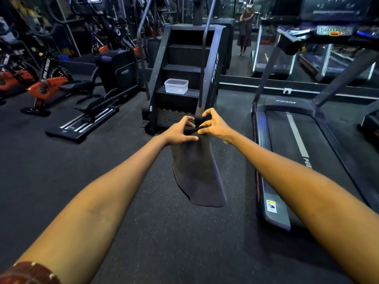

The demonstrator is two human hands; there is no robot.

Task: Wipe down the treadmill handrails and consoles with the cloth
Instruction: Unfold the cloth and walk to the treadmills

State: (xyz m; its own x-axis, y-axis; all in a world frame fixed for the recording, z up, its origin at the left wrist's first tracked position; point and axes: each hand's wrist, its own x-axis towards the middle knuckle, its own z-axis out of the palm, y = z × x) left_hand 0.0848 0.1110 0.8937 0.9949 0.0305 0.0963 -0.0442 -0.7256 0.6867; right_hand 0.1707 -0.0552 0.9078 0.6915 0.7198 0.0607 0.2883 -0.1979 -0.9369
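L hand [180,131] and R hand [214,126] both pinch the top edge of a dark grey cloth [198,173], fingers curled on it, arms stretched fwd. Cloth hangs free in mid-air over the floor [164,232], touching nothing else. Floor is dark speckled rubber matting. Treadmill [297,144] just to the R, belt w/ a pale stripe, its console [333,30] up at top R. Straight ahead a black stair climber [184,78], clear plastic tub [176,86] on one lower step, near that step's L edge. Orange-black bikes [44,89] along the L side. Mirror wall [246,37] at back shows a standing person.
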